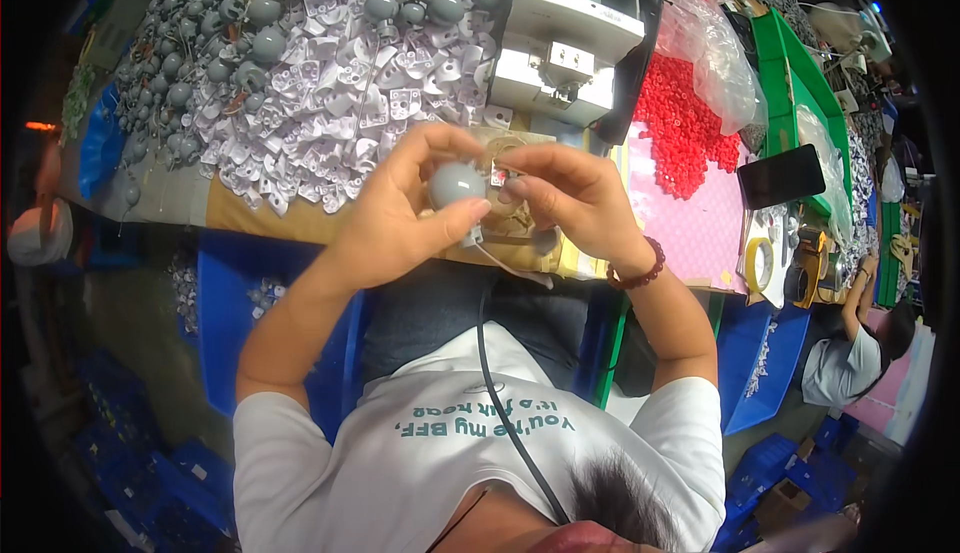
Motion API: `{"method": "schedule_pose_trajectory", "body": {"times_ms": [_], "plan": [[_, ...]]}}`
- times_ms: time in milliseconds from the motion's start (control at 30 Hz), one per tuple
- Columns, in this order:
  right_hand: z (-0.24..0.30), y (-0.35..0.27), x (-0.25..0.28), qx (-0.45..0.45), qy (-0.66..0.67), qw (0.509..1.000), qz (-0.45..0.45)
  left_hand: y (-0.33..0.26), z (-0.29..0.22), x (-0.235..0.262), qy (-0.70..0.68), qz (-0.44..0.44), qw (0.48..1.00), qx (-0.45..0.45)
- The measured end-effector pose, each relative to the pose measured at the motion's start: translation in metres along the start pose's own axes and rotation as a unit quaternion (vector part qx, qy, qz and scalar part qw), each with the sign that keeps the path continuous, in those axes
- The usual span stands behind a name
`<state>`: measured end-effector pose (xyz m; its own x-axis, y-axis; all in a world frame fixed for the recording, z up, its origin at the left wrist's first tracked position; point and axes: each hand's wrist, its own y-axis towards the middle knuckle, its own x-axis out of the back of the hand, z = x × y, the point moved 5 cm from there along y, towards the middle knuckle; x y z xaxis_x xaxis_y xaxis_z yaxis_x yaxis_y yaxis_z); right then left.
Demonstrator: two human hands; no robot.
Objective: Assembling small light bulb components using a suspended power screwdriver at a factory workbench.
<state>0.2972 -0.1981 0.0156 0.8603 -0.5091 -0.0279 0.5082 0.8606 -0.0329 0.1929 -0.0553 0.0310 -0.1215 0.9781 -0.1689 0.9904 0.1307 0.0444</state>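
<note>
white bits (310,103) lie left of the white machine (530,75). in front of the machine, my left hand (398,215) holds a gray ball (453,185) and my right hand (585,203) pinches a small red-and-white piece (499,178). red bits (685,128) sit right of the machine.

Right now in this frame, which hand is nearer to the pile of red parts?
Right. The right hand is to the lower left of the pile of red parts; the left hand, around a grey ball-shaped part, is farther left.

Centre bright, rim black, edges bent; glare on grey ball (453,185).
</note>
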Motion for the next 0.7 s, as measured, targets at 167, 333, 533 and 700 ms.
{"method": "schedule_pose_trajectory", "body": {"times_ms": [167, 333, 533, 700], "plan": [[-0.018, -0.008, 0.005, 0.092, -0.284, 0.954, 0.011, -0.028, 0.071, -0.002, 0.015, -0.063, 0.991, 0.115], [-0.038, -0.007, 0.005, 0.184, -0.445, 0.876, -0.027, -0.024, 0.093, -0.006, 0.203, -0.129, 0.968, 0.066], [-0.045, 0.005, 0.001, 0.227, -0.527, 0.818, -0.034, 0.000, 0.085, -0.012, 0.373, -0.160, 0.912, -0.061], [-0.042, 0.008, -0.001, 0.227, -0.590, 0.774, 0.022, 0.006, 0.089, -0.013, 0.357, -0.145, 0.921, -0.048]]}}
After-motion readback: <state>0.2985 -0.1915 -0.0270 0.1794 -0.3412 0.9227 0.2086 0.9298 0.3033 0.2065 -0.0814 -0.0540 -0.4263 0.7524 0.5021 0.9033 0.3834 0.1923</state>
